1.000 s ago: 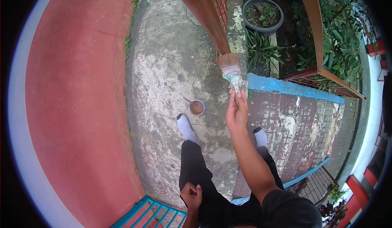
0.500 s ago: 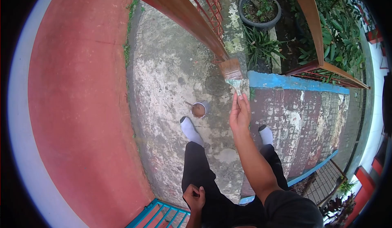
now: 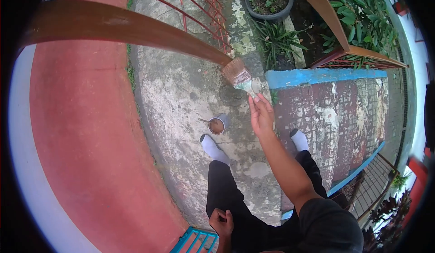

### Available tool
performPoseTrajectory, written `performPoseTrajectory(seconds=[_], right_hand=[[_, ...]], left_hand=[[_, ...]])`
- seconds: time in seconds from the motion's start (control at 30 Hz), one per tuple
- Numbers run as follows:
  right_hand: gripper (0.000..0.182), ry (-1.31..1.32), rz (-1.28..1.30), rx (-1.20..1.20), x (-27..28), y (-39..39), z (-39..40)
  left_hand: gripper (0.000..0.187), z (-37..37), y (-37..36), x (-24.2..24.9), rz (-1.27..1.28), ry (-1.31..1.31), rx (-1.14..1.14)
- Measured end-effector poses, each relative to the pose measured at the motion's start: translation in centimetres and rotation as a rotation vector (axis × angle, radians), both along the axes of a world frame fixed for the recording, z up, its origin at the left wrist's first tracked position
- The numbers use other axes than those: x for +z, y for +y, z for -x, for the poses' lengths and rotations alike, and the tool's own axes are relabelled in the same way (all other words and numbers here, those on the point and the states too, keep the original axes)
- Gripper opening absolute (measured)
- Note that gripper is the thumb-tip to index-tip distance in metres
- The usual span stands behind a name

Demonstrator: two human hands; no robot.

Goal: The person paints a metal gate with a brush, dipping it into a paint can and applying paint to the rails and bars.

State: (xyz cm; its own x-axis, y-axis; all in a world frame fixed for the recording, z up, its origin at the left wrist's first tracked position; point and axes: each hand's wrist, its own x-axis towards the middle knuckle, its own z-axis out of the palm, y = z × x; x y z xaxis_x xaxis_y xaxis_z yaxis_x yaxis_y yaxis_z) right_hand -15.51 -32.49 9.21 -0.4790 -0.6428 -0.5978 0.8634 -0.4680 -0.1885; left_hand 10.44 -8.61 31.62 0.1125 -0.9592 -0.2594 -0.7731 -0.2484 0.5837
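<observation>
My right hand [image 3: 262, 115] pinches the pale handle of a wide paintbrush [image 3: 243, 80]. The brush's brown-stained bristles touch the near end of a brown gate-frame bar [image 3: 149, 28]. Below and left of the brush, a small can of brown paint [image 3: 217, 125] stands on the concrete, with a thin stick leaning out of it. My left hand [image 3: 221, 222] rests by my thigh, fingers curled in, and no object shows in it.
Red metal bars [image 3: 199, 8] run off the brown bar. A potted plant [image 3: 269, 15] stands beyond it, near another brown-edged gate panel [image 3: 351, 49]. A blue-edged brick ramp [image 3: 326, 126] lies right, a red wall [image 3: 81, 130] left, teal rails [image 3: 199, 241] at the bottom.
The view has shifted, so more of the brown bar shows at the left. My right hand and the brush sit further left and up, bristles still at the bar's end. My left hand stays curled.
</observation>
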Motion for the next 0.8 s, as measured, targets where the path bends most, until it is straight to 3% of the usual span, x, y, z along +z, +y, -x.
performPoseTrajectory(seconds=[0.2, 0.4, 0.73, 0.8], right_hand=[[0.030, 0.012, -0.140, 0.089, -7.1, 4.3, 3.1], [0.025, 0.232, -0.306, 0.102, -11.5, 6.4, 6.2], [0.029, 0.394, -0.675, 0.059, -17.9, -1.5, 9.7], [0.036, 0.556, -0.721, 0.087, -18.5, -3.6, 10.2]], left_hand=[[0.038, -0.8, 0.1, -0.2, 0.005, -0.034, -0.053], [0.036, -2.8, -0.5, -0.4, -0.017, -0.084, -0.036], [0.037, 2.3, -5.8, 1.3, -0.041, -0.164, -0.159], [0.036, 3.0, -6.5, 1.5, -0.074, -0.185, -0.234]])
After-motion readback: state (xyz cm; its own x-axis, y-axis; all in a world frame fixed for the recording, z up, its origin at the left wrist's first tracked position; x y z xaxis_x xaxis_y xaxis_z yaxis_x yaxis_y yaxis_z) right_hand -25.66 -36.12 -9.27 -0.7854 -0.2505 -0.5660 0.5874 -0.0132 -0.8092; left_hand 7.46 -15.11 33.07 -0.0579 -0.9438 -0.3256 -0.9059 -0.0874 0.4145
